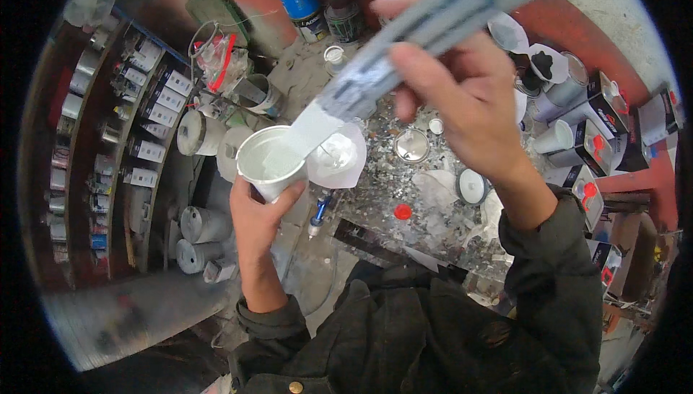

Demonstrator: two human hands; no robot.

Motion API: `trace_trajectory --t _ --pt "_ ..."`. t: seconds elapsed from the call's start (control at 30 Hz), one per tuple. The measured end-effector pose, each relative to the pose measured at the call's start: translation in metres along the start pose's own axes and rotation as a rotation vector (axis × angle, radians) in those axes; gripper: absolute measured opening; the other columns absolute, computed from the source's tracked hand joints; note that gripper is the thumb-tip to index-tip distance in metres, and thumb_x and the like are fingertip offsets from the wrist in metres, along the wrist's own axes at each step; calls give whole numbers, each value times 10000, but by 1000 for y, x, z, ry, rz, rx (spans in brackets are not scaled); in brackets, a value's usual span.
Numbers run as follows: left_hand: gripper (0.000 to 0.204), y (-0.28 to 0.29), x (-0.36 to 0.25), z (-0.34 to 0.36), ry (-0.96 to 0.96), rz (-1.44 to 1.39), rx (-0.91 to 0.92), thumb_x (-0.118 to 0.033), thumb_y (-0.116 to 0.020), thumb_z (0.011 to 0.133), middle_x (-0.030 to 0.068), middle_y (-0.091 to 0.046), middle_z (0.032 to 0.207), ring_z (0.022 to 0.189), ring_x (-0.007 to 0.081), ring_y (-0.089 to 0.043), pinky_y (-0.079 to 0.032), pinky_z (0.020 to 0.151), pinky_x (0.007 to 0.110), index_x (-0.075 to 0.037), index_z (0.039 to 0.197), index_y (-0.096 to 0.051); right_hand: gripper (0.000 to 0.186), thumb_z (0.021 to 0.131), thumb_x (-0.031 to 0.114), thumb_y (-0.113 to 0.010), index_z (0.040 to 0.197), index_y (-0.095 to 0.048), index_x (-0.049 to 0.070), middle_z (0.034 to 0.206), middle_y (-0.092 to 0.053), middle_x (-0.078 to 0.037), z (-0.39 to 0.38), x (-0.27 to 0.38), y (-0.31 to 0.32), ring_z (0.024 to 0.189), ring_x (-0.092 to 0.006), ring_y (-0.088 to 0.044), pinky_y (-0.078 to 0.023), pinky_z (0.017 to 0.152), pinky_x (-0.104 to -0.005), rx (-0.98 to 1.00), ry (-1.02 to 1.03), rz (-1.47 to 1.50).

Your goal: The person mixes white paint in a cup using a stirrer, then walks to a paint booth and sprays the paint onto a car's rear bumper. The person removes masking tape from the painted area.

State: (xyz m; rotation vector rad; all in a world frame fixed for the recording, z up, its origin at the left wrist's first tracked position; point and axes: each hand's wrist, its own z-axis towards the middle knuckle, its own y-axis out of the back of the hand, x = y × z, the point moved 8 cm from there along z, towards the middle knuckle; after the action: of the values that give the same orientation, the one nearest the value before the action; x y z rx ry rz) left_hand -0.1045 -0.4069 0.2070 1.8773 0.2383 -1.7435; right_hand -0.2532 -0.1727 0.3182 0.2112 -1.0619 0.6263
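Observation:
My left hand [263, 217] is closed around a white cup [271, 186] with pale paint inside, held left of centre. My right hand [462, 98] grips a long, flat grey stirring stick [375, 62], slanting down toward the cup. The stick's lower end is coated in pale paint and reaches into the cup's mouth. Just right of the cup, a white paper strainer [343, 152] shows pale, wet material. Below it lies a blue spray gun or similar tool [319, 212], partly hidden.
A stained worktable [426, 242] carries a round tin [411, 145], a red cap [402, 211] and rags. Shelves of cans [155, 112] line the left. Blue-labelled tins [296, 1] stand at the back, and rectangular cans with red caps [599, 145] crowd the right.

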Motion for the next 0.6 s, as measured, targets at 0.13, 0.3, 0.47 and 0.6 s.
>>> trace_trajectory --t 0.13,0.3,0.47,0.6 --pt "654 -22 -7 -14 73 -196 126 -67 -855 687 93 -687 1155 1044 166 -647 -492 944 329 28 1273 -581 303 976 127 -650 1247 -633 -8 886 -680 -25 7 2 -20 632 -49 -568 -460 556 -205 125 -64 -57" --pt "716 -80 -16 -42 52 -226 371 -78 -868 681 80 -673 1193 1093 168 -631 -484 971 329 5 1321 -556 201 943 139 -690 1092 -690 4 744 -626 20 -17 7 -10 647 -38 -571 -438 542 -216 121 -115 -320" --pt "929 -167 2 -91 29 -453 601 -73 -895 659 89 -580 1324 1200 181 -567 -474 1007 333 -20 1452 -414 208 915 117 -721 1080 -691 -6 793 -636 -10 -85 12 41 654 -50 -573 -443 544 -225 -41 -298 -510" --pt "978 -226 16 -120 22 -546 786 -49 -904 653 97 -564 1348 1219 176 -552 -463 1041 350 -22 1482 -387 334 922 52 -671 1246 -624 -12 956 -706 -80 -168 16 101 708 -94 -609 -499 600 -235 -266 -338 -438"
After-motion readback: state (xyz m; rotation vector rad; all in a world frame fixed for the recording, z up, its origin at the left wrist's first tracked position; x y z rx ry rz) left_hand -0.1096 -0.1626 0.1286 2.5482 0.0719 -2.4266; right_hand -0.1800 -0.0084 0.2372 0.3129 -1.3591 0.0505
